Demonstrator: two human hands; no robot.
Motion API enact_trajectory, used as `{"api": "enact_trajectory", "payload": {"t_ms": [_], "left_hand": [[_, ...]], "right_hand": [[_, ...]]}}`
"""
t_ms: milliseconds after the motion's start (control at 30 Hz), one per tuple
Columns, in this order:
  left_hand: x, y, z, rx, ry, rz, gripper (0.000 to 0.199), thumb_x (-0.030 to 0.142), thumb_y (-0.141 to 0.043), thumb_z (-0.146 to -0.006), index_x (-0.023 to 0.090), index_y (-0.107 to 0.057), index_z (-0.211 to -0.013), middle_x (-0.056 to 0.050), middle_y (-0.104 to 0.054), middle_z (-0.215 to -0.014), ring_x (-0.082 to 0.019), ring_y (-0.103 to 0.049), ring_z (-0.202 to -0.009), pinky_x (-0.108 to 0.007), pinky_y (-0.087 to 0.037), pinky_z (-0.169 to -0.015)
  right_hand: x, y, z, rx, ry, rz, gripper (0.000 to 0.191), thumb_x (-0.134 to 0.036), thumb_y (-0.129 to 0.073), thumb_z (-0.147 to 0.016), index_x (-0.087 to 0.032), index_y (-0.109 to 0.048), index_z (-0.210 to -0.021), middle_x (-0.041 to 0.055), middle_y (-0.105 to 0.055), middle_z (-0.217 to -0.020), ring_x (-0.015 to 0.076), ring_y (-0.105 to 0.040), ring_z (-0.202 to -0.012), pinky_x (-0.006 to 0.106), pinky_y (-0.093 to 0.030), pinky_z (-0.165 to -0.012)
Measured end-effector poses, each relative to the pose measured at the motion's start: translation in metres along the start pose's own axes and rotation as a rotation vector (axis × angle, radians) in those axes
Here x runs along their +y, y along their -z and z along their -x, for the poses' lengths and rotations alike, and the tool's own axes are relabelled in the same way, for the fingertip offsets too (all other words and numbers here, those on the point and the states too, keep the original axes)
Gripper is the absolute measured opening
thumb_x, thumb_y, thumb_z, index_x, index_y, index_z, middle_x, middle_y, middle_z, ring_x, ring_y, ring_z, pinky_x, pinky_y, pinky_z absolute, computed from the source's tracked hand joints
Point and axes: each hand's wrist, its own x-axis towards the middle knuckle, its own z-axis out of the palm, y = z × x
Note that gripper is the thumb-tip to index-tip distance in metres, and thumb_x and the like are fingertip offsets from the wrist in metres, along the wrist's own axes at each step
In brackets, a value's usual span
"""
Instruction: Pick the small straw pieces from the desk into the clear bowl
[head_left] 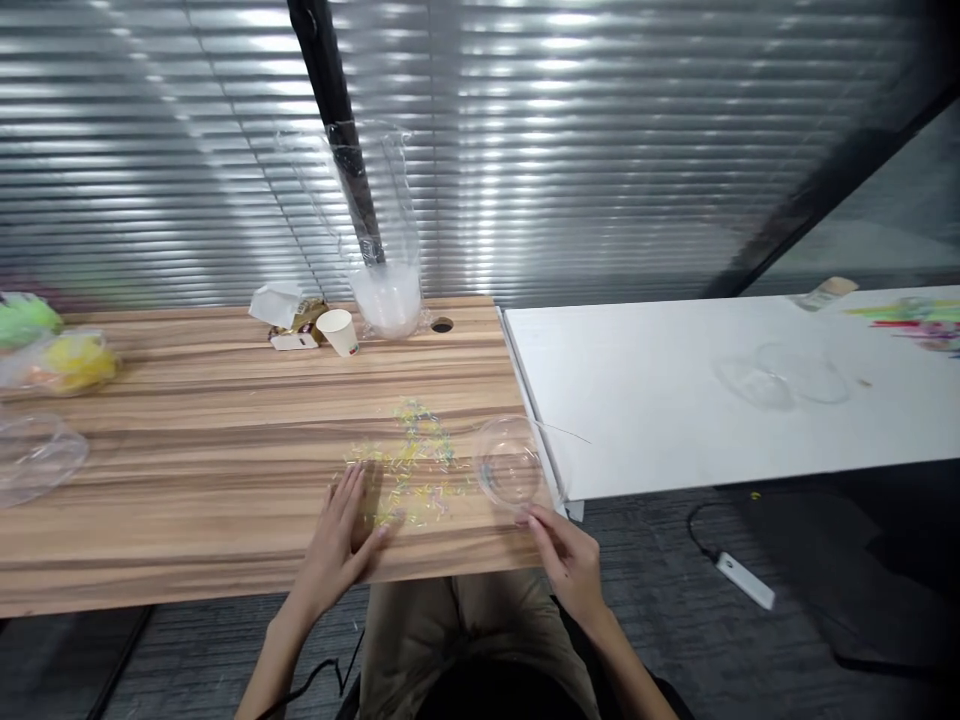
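Small yellow, blue and pink tube-like beads (420, 460) lie scattered on the wood-grain table. My left hand (341, 535) rests flat at their left edge, fingers stretched out and thumb apart, holding nothing that I can see. To the right of the beads stands a clear round plastic bowl (510, 465) with a few bluish bits inside. The thumb and fingers of my right hand (566, 560) are closed at the bowl's near rim. A thin thread or wire (562, 431) sticks out from the bowl's far side over the white table.
A paper cup (339, 332), an opened small box (296, 325) and a clear bag with white contents (390, 300) stand at the back. Bagged yellow stuff (75, 362) and a clear dish (41, 455) lie left. The white table (622, 400) adjoins on the right, bearing another clear dish (802, 372).
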Motion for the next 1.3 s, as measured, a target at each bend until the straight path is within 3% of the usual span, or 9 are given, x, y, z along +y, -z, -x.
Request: {"api": "enact_trajectory", "payload": {"t_ms": [133,200,267,467,733,967,1300], "left_hand": [[-0.013,0.009,-0.004,0.122,0.032,0.077,0.043,0.035,-0.039,-0.096,0.023,-0.041,-0.137,-0.01,-0.047,-0.141,-0.027,-0.039,-0.133,-0.049,-0.036,-0.108],[-0.022,0.01,-0.012,0.16,0.029,0.111,0.031,0.034,-0.042,-0.095,0.022,-0.058,-0.119,-0.009,-0.061,-0.122,-0.025,-0.054,-0.118,-0.044,-0.045,-0.099],[-0.027,0.011,-0.022,0.165,0.035,0.135,0.026,0.034,-0.044,-0.094,0.021,-0.064,-0.103,-0.007,-0.067,-0.104,-0.022,-0.06,-0.101,-0.039,-0.051,-0.089],[-0.027,0.008,-0.041,0.142,0.069,0.171,0.024,0.032,-0.045,-0.092,0.02,-0.065,-0.093,-0.006,-0.065,-0.088,-0.019,-0.061,-0.085,-0.033,-0.053,-0.077],[-0.021,0.009,-0.016,0.296,0.104,0.204,0.024,0.034,-0.047,-0.093,0.02,-0.066,-0.098,-0.007,-0.065,-0.099,-0.021,-0.061,-0.094,-0.036,-0.051,-0.084],[0.002,0.008,0.005,0.166,0.12,0.23,0.026,0.035,-0.045,-0.094,0.021,-0.067,-0.091,-0.005,-0.066,-0.09,-0.02,-0.063,-0.085,-0.032,-0.053,-0.075],[0.005,0.004,0.01,0.177,0.118,0.162,0.025,0.036,-0.046,-0.094,0.022,-0.067,-0.094,-0.006,-0.065,-0.086,-0.02,-0.061,-0.082,-0.032,-0.053,-0.074]], "right_hand": [[0.012,-0.006,0.008,0.025,-0.061,0.0,0.024,-0.019,-0.05,-0.092,-0.018,-0.061,-0.114,0.0042,-0.072,-0.085,0.0171,-0.071,-0.075,0.026,-0.059,-0.069],[0.015,-0.01,0.011,0.051,-0.068,0.011,0.031,-0.02,-0.05,-0.093,-0.018,-0.056,-0.123,0.004,-0.073,-0.085,0.0164,-0.071,-0.072,0.025,-0.059,-0.067],[0.016,-0.013,0.012,0.08,-0.045,0.035,0.035,-0.018,-0.05,-0.092,-0.018,-0.052,-0.128,0.0039,-0.073,-0.084,0.016,-0.071,-0.071,0.023,-0.059,-0.066],[0.017,-0.016,0.01,0.126,0.038,0.155,0.043,-0.015,-0.051,-0.091,-0.019,-0.047,-0.134,0.003,-0.073,-0.084,0.0164,-0.07,-0.07,0.025,-0.058,-0.067],[0.021,-0.019,0.015,0.118,0.06,0.217,0.044,-0.015,-0.049,-0.092,-0.019,-0.045,-0.135,0.0037,-0.073,-0.083,0.0172,-0.07,-0.067,0.027,-0.059,-0.065],[0.021,-0.02,0.015,0.124,0.105,0.253,0.044,-0.011,-0.049,-0.091,-0.018,-0.046,-0.134,0.005,-0.072,-0.082,0.0178,-0.07,-0.067,0.029,-0.058,-0.064],[0.016,-0.018,0.011,0.122,0.158,0.266,0.039,-0.012,-0.048,-0.091,-0.019,-0.052,-0.129,0.0057,-0.072,-0.084,0.0178,-0.069,-0.064,0.029,-0.058,-0.061]]}}
